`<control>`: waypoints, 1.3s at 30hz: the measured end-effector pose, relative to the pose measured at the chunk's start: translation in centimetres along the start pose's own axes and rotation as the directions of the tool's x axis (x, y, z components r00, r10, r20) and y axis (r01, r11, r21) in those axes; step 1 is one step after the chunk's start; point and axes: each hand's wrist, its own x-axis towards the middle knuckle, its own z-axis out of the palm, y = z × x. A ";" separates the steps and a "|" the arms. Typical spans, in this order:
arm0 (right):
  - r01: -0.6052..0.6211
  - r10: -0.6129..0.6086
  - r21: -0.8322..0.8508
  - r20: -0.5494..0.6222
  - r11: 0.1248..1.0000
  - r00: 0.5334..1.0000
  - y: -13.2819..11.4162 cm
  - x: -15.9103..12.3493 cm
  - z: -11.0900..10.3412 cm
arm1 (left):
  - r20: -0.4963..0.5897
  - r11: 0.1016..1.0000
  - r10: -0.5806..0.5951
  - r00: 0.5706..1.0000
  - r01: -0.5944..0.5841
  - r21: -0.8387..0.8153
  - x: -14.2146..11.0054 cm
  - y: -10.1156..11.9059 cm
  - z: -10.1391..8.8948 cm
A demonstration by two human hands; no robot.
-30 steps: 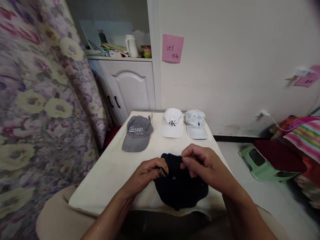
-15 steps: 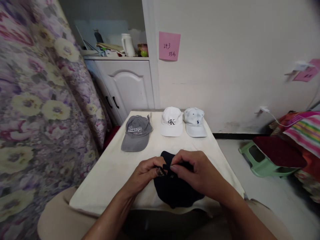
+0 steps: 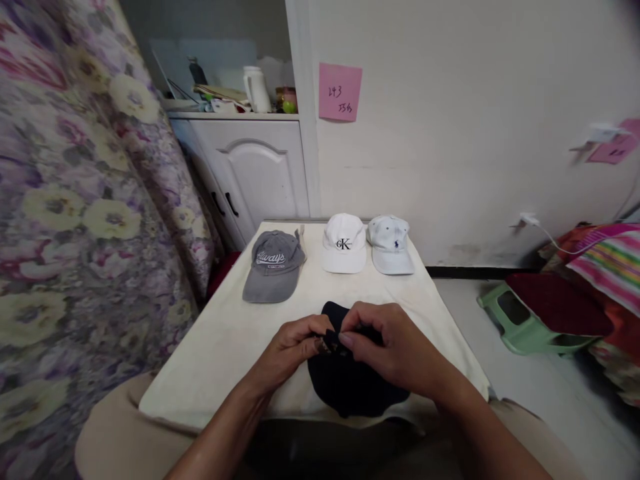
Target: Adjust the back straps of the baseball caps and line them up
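A black baseball cap [image 3: 357, 390] lies at the near edge of the table, its strap end toward my fingers. My left hand [image 3: 295, 343] pinches the cap's strap, where a small buckle-like piece shows by the thumb. Thumb and forefinger of my right hand [image 3: 385, 337] are closed on the strap just to the right. The exact fastening between the fingertips is too dark to make out. Farther back on the table sit a grey cap [image 3: 273, 267] with white lettering, a white cap [image 3: 344, 243] with black letters, and a pale blue cap [image 3: 391, 245] with a small dark emblem.
A cream cloth covers the table [image 3: 215, 360]. Floral curtain [image 3: 100, 220] hangs at the left, and a white cabinet [image 3: 260, 167] stands behind. On the right floor is a green stool [image 3: 520, 327] with a dark red top. A pink note [image 3: 340, 92] is on the wall.
The fingertips have shifted slightly on the strap, and the small piece by my left thumb has turned a little. The caps on the table stay in place.
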 end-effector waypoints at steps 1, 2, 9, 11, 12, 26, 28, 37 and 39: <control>-0.005 0.005 -0.008 0.008 1.000 1.000 0.0 0.0 0.0 | 0.003 1.000 -0.007 1.000 0.007 -0.004 0.0 0.0 0.0; -0.009 0.009 -0.019 0.017 1.000 1.000 0.1 0.0 0.0 | 0.004 1.000 -0.013 1.000 0.013 -0.006 0.0 -0.1 0.0; -0.013 0.014 -0.026 0.035 1.000 0.999 0.3 0.1 0.0 | -0.009 0.999 -0.030 1.000 0.029 -0.037 -0.1 -0.2 0.1; 0.018 -0.018 0.001 0.003 1.000 1.000 0.2 0.1 0.0 | -0.015 0.998 -0.018 1.000 0.017 -0.064 0.0 -0.2 0.2; 0.037 -0.037 0.014 -0.020 0.999 0.999 0.1 0.1 0.0 | -0.020 0.997 -0.011 1.000 0.009 -0.076 0.0 -0.2 0.2; 0.052 -0.053 -0.043 -0.026 0.998 0.998 -0.4 -0.3 0.9 | -0.079 0.997 0.028 0.996 -0.034 -0.073 0.0 -0.5 0.2; 0.044 -0.046 -0.055 -0.024 0.997 0.999 -0.3 -0.3 0.9 | -0.078 0.998 0.011 0.997 -0.016 -0.057 -0.1 -0.6 0.1; 0.016 -0.017 -0.099 -0.015 0.995 1.000 0.0 -0.1 0.9 | -0.071 0.995 -0.094 0.993 0.091 -0.044 -0.3 -0.2 0.2; 0.007 -0.008 -0.104 -0.011 0.995 1.000 0.1 0.0 0.8 | -0.081 0.993 -0.107 0.991 0.103 -0.052 -0.3 -0.1 0.2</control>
